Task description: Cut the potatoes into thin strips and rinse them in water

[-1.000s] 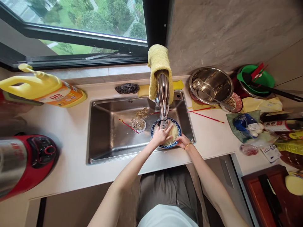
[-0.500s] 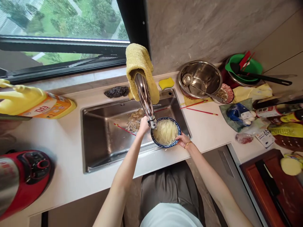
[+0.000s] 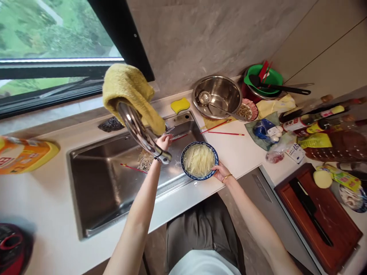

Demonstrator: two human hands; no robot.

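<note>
My right hand [image 3: 221,172] grips the right rim of a blue-patterned bowl [image 3: 184,168], thumb on top. Pale shredded potato [image 3: 200,159] in water fills the bowl, held level over the sink's right front edge. My left hand [image 3: 164,142] reaches past the chrome faucet [image 3: 140,133], its fingers curled at the faucet lever [image 3: 170,130]; the spout partly covers this hand and wrist. A yellow towel [image 3: 126,88] drapes over the faucet. In the steel sink [image 3: 100,183] lie a strainer with peelings [image 3: 145,160] and red chopsticks [image 3: 133,168].
Right of the sink stand a steel basin [image 3: 236,95] with a skimmer [image 3: 204,97], a green colander [image 3: 252,72] and a pink dish [image 3: 254,109]. Bottles and bags crowd the right counter, beside a cutting board [image 3: 329,206] with a black knife [image 3: 321,227]. A yellow sponge [image 3: 180,105] lies behind the sink.
My left hand has moved away from the bowl's left side, back toward the faucet lever. The view has shifted right; my right hand still holds the bowl.
</note>
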